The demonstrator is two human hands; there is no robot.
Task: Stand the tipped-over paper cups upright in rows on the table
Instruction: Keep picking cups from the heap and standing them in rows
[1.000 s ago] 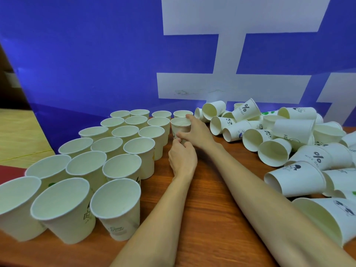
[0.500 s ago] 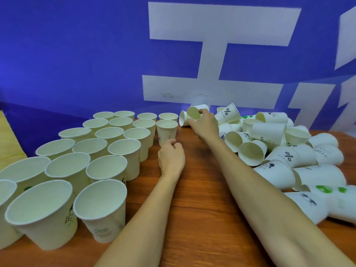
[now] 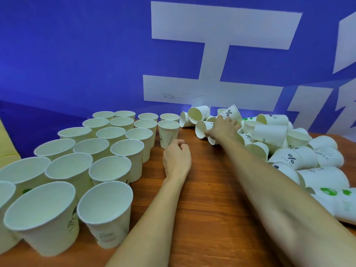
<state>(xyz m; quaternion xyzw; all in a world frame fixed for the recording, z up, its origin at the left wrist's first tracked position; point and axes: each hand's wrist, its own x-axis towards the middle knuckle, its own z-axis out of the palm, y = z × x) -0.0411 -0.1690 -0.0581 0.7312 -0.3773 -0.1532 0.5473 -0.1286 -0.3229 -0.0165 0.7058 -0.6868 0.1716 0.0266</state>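
Several white paper cups stand upright in rows point(image 3: 107, 151) on the left half of the wooden table point(image 3: 208, 209). The latest upright cup point(image 3: 168, 134) stands at the rows' right edge, far back. A heap of tipped-over cups point(image 3: 285, 149) lies on the right. My right hand point(image 3: 221, 129) reaches into the heap's far left end and is shut on a tipped cup point(image 3: 201, 127) whose mouth faces left. My left hand point(image 3: 176, 158) rests on the table just in front of the latest upright cup, fingers curled, holding nothing.
A blue wall with large white shapes point(image 3: 221, 54) rises directly behind the table. Bare tabletop runs between the rows and the heap, under my forearms. A yellowish surface point(image 3: 5, 143) shows at the far left.
My right hand left the upright cup, moved right into the heap and took hold of a tipped cup. My left hand stayed in place. The camera turned right.
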